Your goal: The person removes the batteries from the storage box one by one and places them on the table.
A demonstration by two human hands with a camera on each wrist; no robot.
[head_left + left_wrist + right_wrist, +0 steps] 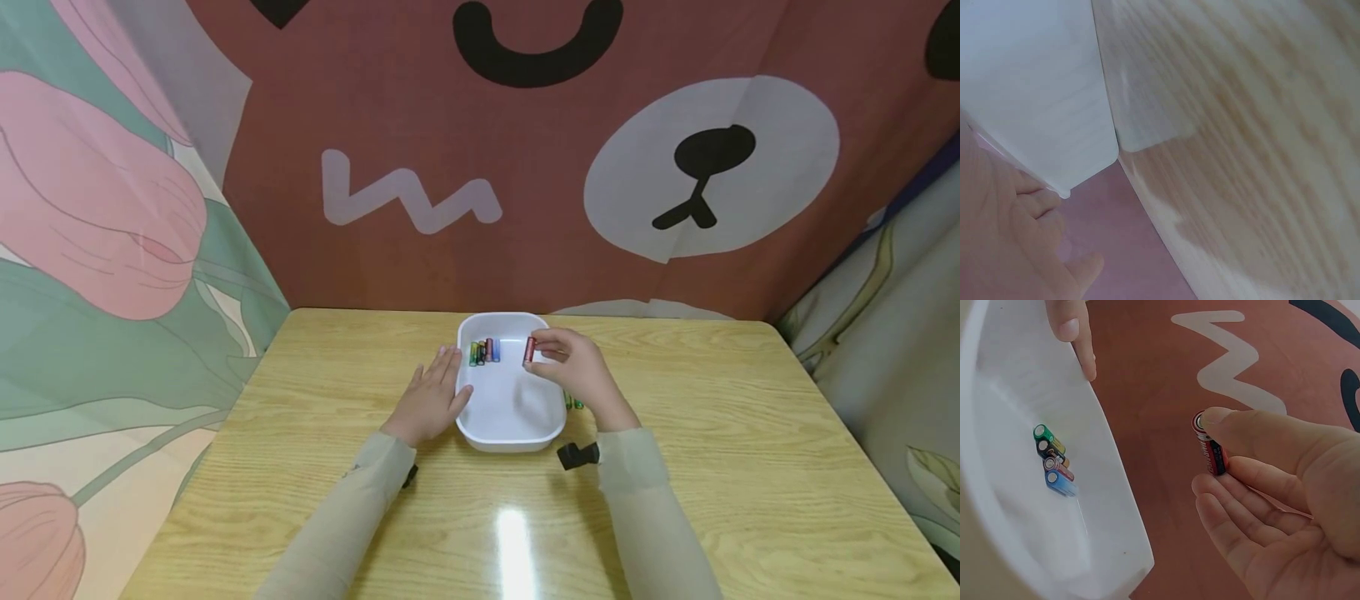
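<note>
A white plastic basin (510, 417) stands on the table. Along its far left part lies a row of batteries: a green one (1043, 433), a black one, a dark red one (1054, 465) and a blue one (1060, 483). My right hand (573, 367) pinches a red-and-black battery (1213, 453) between thumb and fingers, above the basin's right side. My left hand (427, 400) rests with extended fingers against the basin's left rim. In the left wrist view, the fingers (1041, 203) touch the basin's edge, and its interior is hidden.
Green batteries (578, 405) lie on the wooden table (750, 467) just right of the basin, partly hidden by it and my right hand. A brown cloth with a cartoon bear (420, 275) hangs behind the table's far edge; a floral cloth (97, 250) hangs at the left.
</note>
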